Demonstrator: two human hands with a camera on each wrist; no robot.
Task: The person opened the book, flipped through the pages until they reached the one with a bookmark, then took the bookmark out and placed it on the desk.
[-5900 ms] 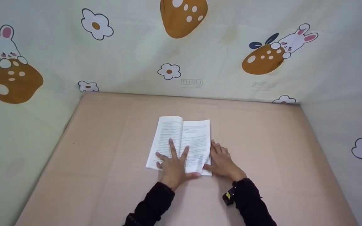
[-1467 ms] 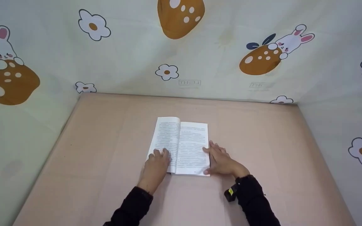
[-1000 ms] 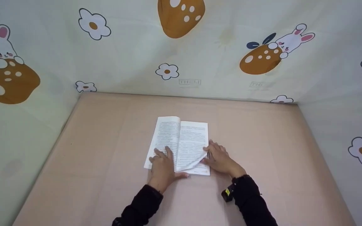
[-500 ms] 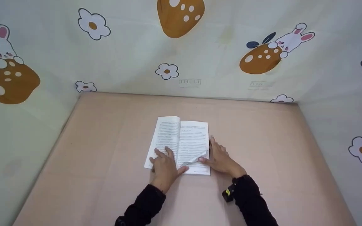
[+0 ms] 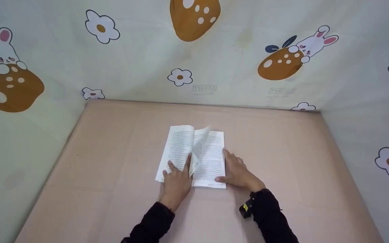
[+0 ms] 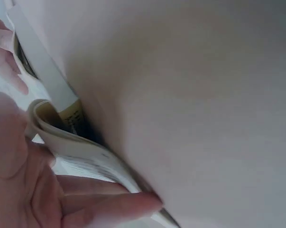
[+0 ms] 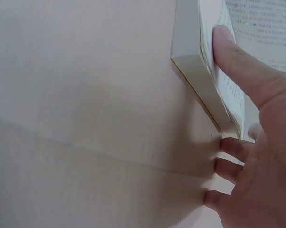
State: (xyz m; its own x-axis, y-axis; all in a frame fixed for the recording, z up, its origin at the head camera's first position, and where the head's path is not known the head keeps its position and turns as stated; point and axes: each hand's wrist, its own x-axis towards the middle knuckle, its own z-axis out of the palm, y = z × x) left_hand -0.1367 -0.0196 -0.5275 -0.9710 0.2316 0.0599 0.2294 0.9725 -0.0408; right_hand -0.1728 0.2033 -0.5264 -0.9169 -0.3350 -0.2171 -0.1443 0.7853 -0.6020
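Observation:
A paperback book (image 5: 211, 152) lies spread on the table, small print on both pages. One leaf (image 5: 201, 141) stands up near the spine, partway over toward the left side. My left hand (image 5: 176, 180) rests on the lower left page with its fingers spread, the index finger along the lifted leaf. In the left wrist view, two fingers (image 6: 119, 206) of it reach to the edge of the left pages. My right hand (image 5: 240, 172) holds the book's right edge, thumb on the lower right page. In the right wrist view, the other fingertips (image 7: 223, 166) touch down beside the thick page block (image 7: 204, 85).
The table (image 5: 113, 152) has a pale pinkish-brown covering with faint creases. Behind and on both sides hangs a cream curtain (image 5: 140, 50) printed with rabbits, flowers and orange fruit. A small black device (image 5: 245, 209) with a yellow mark is worn at the right wrist.
The leaf's lower corner was first lifted at the right edge; now the whole leaf stands near the spine. My left index finger moved up against it, and the right thumb slid down the page.

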